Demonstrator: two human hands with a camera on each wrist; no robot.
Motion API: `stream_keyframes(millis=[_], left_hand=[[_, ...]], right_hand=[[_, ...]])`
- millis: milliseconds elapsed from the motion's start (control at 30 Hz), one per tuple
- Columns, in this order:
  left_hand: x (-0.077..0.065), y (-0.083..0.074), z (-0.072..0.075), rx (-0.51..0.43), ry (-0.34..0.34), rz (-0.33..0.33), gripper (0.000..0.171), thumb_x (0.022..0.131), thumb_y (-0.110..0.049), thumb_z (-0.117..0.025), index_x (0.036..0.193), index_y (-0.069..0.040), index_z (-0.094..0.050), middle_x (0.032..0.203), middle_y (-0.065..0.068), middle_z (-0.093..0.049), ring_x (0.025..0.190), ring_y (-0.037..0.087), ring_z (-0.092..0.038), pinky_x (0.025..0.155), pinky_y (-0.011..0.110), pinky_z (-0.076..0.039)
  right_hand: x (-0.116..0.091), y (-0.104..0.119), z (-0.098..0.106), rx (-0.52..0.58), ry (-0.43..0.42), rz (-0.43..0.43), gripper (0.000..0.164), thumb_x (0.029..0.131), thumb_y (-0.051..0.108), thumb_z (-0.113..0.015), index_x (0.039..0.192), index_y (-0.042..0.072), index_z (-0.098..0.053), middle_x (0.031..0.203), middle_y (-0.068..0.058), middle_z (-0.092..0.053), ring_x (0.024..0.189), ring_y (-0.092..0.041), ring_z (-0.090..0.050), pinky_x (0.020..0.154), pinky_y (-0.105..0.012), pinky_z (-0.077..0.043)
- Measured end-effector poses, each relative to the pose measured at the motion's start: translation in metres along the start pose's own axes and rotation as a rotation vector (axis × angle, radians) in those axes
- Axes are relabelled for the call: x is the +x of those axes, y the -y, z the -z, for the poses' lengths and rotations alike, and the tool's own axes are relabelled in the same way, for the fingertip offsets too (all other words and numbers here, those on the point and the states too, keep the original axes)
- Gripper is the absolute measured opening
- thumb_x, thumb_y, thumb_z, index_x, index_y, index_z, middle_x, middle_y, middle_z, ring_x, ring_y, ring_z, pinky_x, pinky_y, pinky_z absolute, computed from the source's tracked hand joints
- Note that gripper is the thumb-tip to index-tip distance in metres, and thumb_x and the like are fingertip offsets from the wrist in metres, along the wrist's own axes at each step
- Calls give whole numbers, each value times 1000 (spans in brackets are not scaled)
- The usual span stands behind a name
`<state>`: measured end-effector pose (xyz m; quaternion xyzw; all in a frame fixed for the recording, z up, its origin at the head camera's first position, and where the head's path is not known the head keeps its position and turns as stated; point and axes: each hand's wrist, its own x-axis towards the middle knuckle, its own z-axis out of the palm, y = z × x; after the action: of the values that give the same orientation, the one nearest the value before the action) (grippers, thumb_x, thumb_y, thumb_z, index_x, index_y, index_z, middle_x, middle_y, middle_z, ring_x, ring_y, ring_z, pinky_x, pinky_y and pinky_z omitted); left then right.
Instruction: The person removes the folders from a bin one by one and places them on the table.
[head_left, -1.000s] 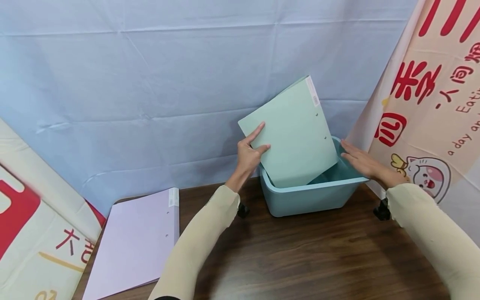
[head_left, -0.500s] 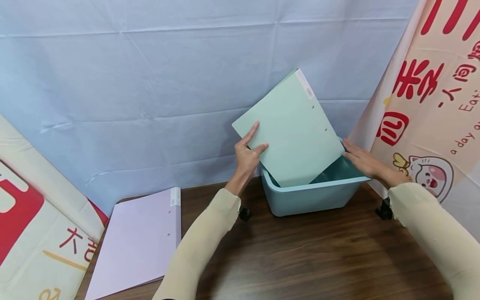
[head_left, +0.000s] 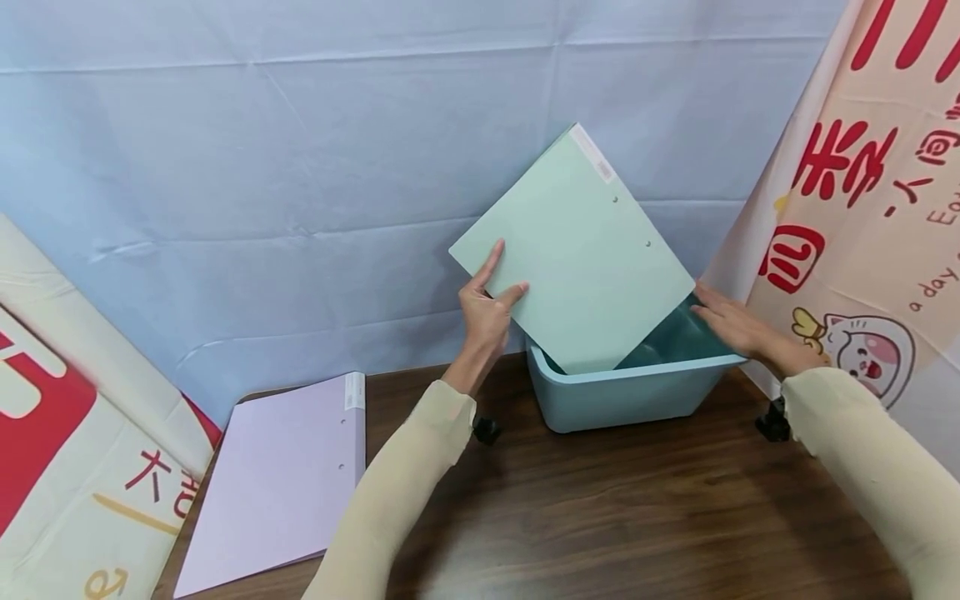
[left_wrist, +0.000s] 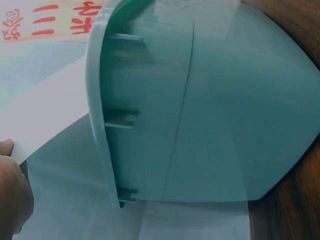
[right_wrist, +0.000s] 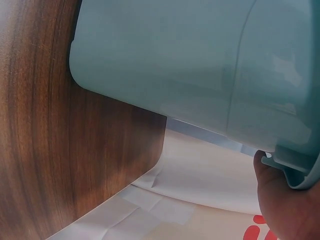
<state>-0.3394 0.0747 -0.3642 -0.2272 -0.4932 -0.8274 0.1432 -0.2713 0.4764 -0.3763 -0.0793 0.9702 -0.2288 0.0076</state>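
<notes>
In the head view, my left hand point(head_left: 486, 321) grips a light green file folder point(head_left: 581, 258) by its left edge, thumb and a finger on its front. The folder stands tilted, with its lower corner inside a blue-green plastic bin point(head_left: 637, 404) and its labelled spine facing upper right. My right hand point(head_left: 735, 325) holds the bin's right rim, fingers toward the inside. The thumb point(right_wrist: 267, 175) sits under that rim in the right wrist view. The left wrist view shows the bin's outer wall point(left_wrist: 220, 110) and the folder's edge at left.
A lilac file folder point(head_left: 273, 483) lies flat on the dark wooden table point(head_left: 600, 508) at the left. A pale blue cloth point(head_left: 375, 150) hangs behind the bin. Printed cloths with red characters point(head_left: 840, 162) hang at both sides.
The green folder has tilted counter-clockwise, its top corner swinging left and its right corner moving up and right. My left hand has shifted slightly left; the right stays at the rim.
</notes>
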Motion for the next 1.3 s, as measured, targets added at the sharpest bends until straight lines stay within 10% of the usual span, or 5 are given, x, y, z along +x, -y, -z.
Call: stream_keyframes(millis=[1300], left_hand=[[5, -80, 42, -203, -136, -111, 86, 78, 34, -70, 153, -3, -53, 160, 3, -53, 140, 20, -56, 98, 27, -58]], right_hand=[[-1, -2, -3, -22, -5, 35, 66, 118, 28, -28, 167, -1, 6, 171, -34, 2, 157, -58, 0, 120, -78, -5]])
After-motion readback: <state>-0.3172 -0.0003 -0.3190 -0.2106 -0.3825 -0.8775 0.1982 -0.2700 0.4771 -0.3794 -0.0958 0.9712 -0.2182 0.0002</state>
